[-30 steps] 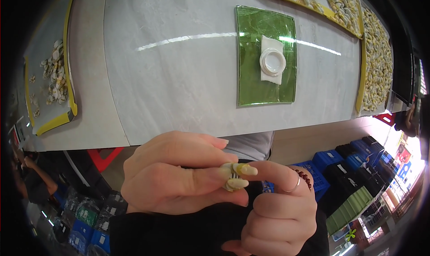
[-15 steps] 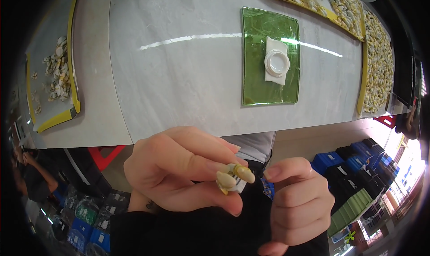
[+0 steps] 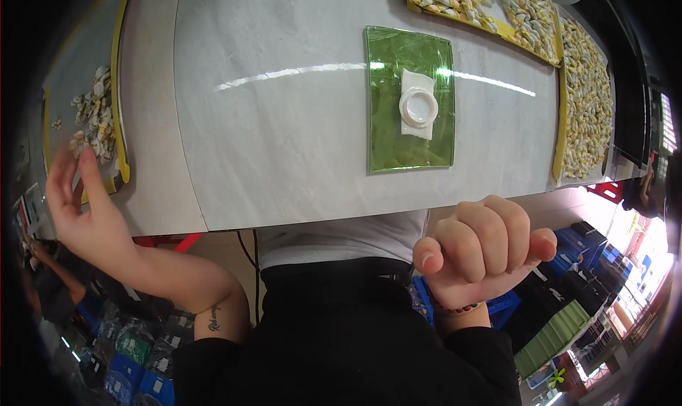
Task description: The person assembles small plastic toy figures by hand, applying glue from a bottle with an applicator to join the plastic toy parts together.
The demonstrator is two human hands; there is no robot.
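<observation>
Sat close to the body: right hand (image 3: pixel 483 253), curled into a loose fist, fingers (image 3: pixel 490 239) pressed together, thumb tucked in front. Could not tell whether anything small hid inside. Hung below the near edge of the grey surface (image 3: pixel 284 122), touching nothing.

Reached out far to the left: left hand (image 3: pixel 82 200), palm up, fingers (image 3: pixel 64 171) spread and empty. Fingertips lay right at the near end of the yellow tray (image 3: pixel 122 86), just below the little pile of pale pieces (image 3: pixel 92 118). So pieces lay just ahead of those fingertips, up and a bit to the right, in a heap running away from the body along the tray. Left hand much nearer to that pile than the right.

Farther out, in the middle: a green mat (image 3: pixel 410 97) with a white round ring (image 3: pixel 419 107) on a white pad.

Farthest, to the right: more yellow trays (image 3: pixel 561 65), full of pale pieces.
</observation>
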